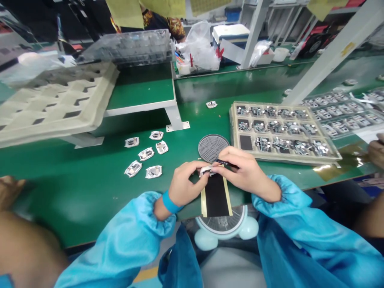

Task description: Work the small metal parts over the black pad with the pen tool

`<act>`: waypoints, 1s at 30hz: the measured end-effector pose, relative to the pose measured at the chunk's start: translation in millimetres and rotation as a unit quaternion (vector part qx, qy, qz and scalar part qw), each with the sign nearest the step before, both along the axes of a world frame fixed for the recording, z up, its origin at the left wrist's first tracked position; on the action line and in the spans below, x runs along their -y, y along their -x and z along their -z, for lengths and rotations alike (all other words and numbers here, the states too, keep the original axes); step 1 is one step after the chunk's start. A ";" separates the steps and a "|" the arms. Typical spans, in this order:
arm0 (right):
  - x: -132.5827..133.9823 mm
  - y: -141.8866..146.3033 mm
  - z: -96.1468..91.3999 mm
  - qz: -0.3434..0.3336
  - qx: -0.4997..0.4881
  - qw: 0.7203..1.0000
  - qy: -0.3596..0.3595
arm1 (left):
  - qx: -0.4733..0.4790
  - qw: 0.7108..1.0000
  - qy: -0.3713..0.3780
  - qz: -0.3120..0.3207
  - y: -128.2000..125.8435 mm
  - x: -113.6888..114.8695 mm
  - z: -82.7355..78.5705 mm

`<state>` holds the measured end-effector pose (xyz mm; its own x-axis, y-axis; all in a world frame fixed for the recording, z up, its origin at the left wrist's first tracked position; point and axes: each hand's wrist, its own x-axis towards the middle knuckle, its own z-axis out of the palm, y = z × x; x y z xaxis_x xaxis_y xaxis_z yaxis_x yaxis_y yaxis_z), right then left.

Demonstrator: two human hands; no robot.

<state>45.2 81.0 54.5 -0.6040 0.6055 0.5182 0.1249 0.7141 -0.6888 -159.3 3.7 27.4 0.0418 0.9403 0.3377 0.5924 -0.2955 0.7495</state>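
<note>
My left hand [185,185] is closed in a pinch on a small silvery metal part [207,171] at the front edge of the green bench. My right hand [241,170] meets it from the right, fingers closed on a thin dark strip [225,163] pressed toward the part. Beneath both hands lies a black sheet with yellow borders [216,197], overhanging the bench edge. Several loose silvery parts [146,153] lie on the bench to the left of my hands. A round perforated grey disc [212,147] sits just beyond them.
A beige tray [235,130] holding several metal parts stands right of the disc, with a clear tray [345,114] of parts behind it. An empty moulded tray [57,104] rests on a raised white shelf at left. Other people's arms show at both frame edges. A small fan [226,230] sits below the bench.
</note>
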 end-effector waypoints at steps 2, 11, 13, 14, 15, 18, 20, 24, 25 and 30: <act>-1.1 0.8 2.5 -0.017 0.010 1.000 -0.018 | 0.000 1.000 0.004 0.004 0.7 0.8 0.5; 1.7 0.4 14.1 -0.039 0.034 0.996 -0.067 | 0.006 1.000 -0.024 -0.007 0.5 -0.8 5.3; 2.3 2.1 14.7 -0.025 0.030 0.997 -0.062 | -0.005 0.999 -0.035 -0.020 0.1 -1.7 5.8; 2.6 3.0 14.9 -0.016 0.028 0.998 -0.060 | -0.011 0.999 -0.040 -0.026 -0.1 -2.0 5.7; 2.9 4.0 15.0 -0.011 0.026 0.998 -0.058 | -0.018 0.998 -0.044 -0.031 -0.3 -2.3 5.3; 3.2 6.3 14.6 -0.015 0.030 0.998 -0.053 | -0.035 0.998 -0.048 -0.036 -0.7 -2.3 3.6; 2.6 7.5 13.7 -0.024 0.037 0.998 -0.051 | -0.045 0.997 -0.046 -0.036 -0.8 -2.0 2.6; -1.4 8.8 11.6 -0.037 0.049 0.997 -0.038 | -0.059 0.997 -0.044 -0.037 -1.0 -1.5 1.5; -2.9 8.9 11.0 -0.043 0.054 0.997 -0.032 | -0.061 0.996 -0.044 -0.038 -1.2 -1.5 1.2; -16.6 8.8 1.1 -0.105 0.089 0.990 -0.015 | -0.054 0.997 -0.007 -0.047 -1.8 -2.3 -0.8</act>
<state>36.4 97.6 53.4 -0.7976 0.4439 0.4084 0.0892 0.7564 -0.6480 -157.5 6.0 28.3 -0.0094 0.9367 0.3499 0.6954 -0.2453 0.6755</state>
